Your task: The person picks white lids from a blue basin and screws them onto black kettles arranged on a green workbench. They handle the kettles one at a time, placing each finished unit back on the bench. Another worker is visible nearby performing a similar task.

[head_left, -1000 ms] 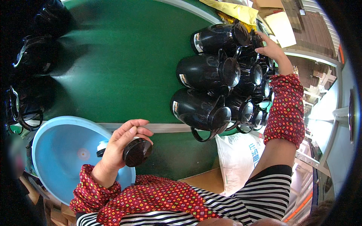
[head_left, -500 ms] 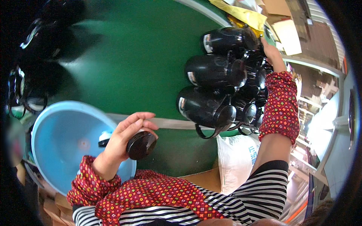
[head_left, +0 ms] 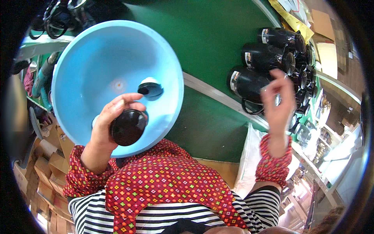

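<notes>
My left hand (head_left: 104, 123) is closed around a round, glossy black lid (head_left: 128, 127) and holds it over the near part of a light blue plastic basin (head_left: 117, 29). Inside the basin, beyond my fingertips, lies a black-and-white cap-like piece (head_left: 151, 88). My right hand (head_left: 279, 101), somewhat blurred, is raised with its fingers apart and nothing visible in them. It passes in front of a stack of black jugs (head_left: 249, 84), which lie on their sides with handles showing; whether it touches them I cannot tell.
The basin overlaps the edge of a green-topped table (head_left: 202, 43). More black jugs (head_left: 87, 13) stand at the far left. A white sack (head_left: 247, 160) leans below the jug stack. Cardboard boxes (head_left: 56, 165) sit at lower left, and yellow packaging (head_left: 292, 19) lies at far right.
My right hand has drawn back from the far side of the jug stack toward me. The view has shifted left, bringing the basin nearer the middle. My left hand still holds the lid.
</notes>
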Motion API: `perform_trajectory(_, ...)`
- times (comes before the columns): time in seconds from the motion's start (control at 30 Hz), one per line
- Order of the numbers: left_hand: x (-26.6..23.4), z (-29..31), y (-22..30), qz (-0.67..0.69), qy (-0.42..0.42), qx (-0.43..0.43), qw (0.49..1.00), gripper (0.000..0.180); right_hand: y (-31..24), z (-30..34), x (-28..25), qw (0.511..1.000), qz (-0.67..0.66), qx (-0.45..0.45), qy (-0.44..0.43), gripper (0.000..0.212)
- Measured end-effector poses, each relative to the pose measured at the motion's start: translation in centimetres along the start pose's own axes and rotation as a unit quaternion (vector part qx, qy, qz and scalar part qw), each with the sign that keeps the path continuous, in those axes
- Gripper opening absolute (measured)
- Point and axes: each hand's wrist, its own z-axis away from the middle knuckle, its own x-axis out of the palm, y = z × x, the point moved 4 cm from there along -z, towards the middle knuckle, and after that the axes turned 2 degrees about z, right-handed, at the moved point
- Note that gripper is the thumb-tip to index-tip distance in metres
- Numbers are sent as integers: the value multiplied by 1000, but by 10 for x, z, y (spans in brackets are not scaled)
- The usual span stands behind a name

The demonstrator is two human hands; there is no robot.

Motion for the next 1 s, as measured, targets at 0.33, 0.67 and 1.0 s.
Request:
perform_trajectory(0.33, -68, 68, 27, -357, 177, 81, 914, 34, -64, 134, 218, 752, -514, 350, -218, 65)
perform_trajectory(0.67, -61, 64, 5, -268, 74, 90, 956, 35, 7, 190, 182, 754, -501, 409, -117, 32)
perform_trajectory(1.0, -15, -4, -64, -473, -25, 41, 880, 34, 106, 235, 124, 851, -301, 419, -98, 46)
